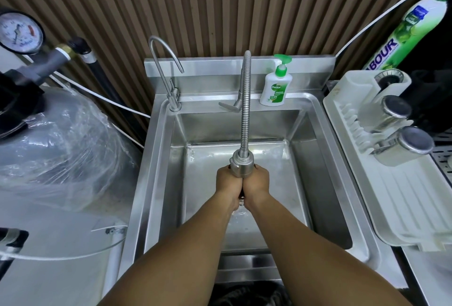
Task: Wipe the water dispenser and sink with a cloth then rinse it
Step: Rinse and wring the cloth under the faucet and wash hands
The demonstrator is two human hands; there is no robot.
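My left hand (227, 181) and my right hand (256, 181) are pressed together over the steel sink (156, 159), just below the spray head (241, 165) of the flexible faucet (245, 110). Both fists are closed around a dark cloth (242, 194). Only slivers of it show between the palms and beside the spray head. Water appears to run down below my wrists into the basin. A thin gooseneck tap (168, 61) stands at the sink's back left corner, away from my hands.
A Dettol soap pump bottle (275, 88) stands on the back ledge. A white dish rack (391, 183) with steel cups (396, 112) sits to the right, with a green dish-liquid bottle (411, 29) behind it. A plastic-wrapped tank (56, 149) and a pressure gauge (19, 30) are on the left.
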